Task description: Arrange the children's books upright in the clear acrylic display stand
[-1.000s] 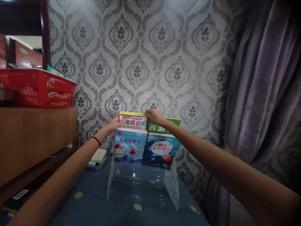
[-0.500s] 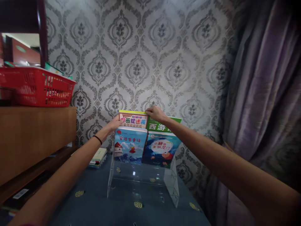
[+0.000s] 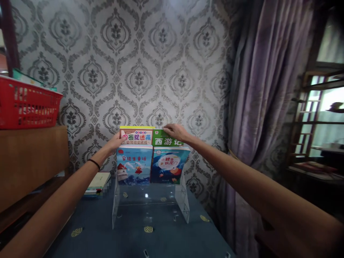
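A clear acrylic book stand [image 3: 184, 200] holds books in two tiers. My left hand [image 3: 115, 142] is closed on the left edge of a picture book [image 3: 138, 137] with a yellow top strip and colourful lettering, its thumb on the cover. At the top edge of the green book [image 3: 168, 141] beside it, my right hand [image 3: 176, 132] has its fingers closed; the hand hides part of that edge. In front of these stand a light-blue storybook [image 3: 134, 166] on the left and a dark-blue storybook [image 3: 169, 166] on the right, both leaning back.
The stand is on a table with a dark blue cloth [image 3: 172, 240]. A small pile of books [image 3: 98, 182] lies behind left. On the left, a red basket [image 3: 32, 104] sits on a wooden cabinet [image 3: 32, 157]. A purple curtain [image 3: 266, 79] hangs at the right before the patterned wall.
My right hand has left the yellow-topped book's corner and moved right onto the green book's top edge. My left hand keeps its hold. The view has turned right.
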`<state>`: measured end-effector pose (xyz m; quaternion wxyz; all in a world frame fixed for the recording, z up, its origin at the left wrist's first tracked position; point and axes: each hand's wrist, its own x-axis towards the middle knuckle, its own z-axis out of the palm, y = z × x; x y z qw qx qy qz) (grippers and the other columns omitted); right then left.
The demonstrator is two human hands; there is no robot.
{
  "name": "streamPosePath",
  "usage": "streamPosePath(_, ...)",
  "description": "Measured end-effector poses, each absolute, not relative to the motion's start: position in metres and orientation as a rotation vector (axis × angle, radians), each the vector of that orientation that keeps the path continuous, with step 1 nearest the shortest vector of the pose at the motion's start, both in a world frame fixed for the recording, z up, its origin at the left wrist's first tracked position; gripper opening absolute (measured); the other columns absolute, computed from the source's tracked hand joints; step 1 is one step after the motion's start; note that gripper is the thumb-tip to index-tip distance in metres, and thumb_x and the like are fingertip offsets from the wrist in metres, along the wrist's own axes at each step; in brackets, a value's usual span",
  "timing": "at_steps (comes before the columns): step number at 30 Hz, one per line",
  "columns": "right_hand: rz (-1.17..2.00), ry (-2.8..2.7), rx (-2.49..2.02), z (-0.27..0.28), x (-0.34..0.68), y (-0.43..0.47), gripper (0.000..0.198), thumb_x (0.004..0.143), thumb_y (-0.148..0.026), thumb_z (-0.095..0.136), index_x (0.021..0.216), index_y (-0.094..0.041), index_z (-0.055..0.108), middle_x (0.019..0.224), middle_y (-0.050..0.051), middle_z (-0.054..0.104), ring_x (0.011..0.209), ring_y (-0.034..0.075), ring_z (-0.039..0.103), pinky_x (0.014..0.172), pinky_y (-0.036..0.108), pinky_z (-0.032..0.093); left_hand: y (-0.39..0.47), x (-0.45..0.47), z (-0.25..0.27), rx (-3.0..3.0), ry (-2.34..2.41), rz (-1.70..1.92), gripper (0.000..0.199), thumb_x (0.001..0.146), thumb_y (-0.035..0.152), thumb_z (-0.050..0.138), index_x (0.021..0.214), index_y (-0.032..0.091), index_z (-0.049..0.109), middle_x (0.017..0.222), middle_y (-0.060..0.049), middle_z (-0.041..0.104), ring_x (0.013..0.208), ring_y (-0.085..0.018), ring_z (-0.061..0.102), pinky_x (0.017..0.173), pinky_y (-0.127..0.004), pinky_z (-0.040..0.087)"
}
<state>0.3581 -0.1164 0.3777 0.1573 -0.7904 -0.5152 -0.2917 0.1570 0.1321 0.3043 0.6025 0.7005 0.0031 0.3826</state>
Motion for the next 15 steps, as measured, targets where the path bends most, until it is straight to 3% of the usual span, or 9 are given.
streamPosePath(9, -0.792, -1.491, -2.181, 0.368, 0.366, -0.128, 0.032, 0.096, -0.032, 0.052, 0.121, -0.021, 0.069, 0.118, 0.009, 0.074, 0.106, 0.026, 0.066, 0.091, 0.036, 0.047, 0.127, 0.152, 0.308, 1.621, 0.072, 0.918, 0.046, 0.064, 0.021, 0.082, 0.107, 0.015, 0.068, 0.104, -0.008, 0.077, 0.110, -0.029, 0.068, 0.101, -0.040, 0.051)
streamPosePath(15, -0.850, -1.297, -1.990, 0.366, 0.372, -0.146, 0.040, 0.101, -0.036, 0.040, 0.127, -0.017, 0.065, 0.127, 0.012, 0.069, 0.116, 0.026, 0.062, 0.099, 0.038, 0.045, 0.122, 0.148, 0.309, 1.696, 0.078, 0.887, 0.062, 0.058, 0.032, 0.085, 0.114, 0.014, 0.065, 0.110, -0.010, 0.075, 0.109, -0.030, 0.067, 0.101, -0.046, 0.051)
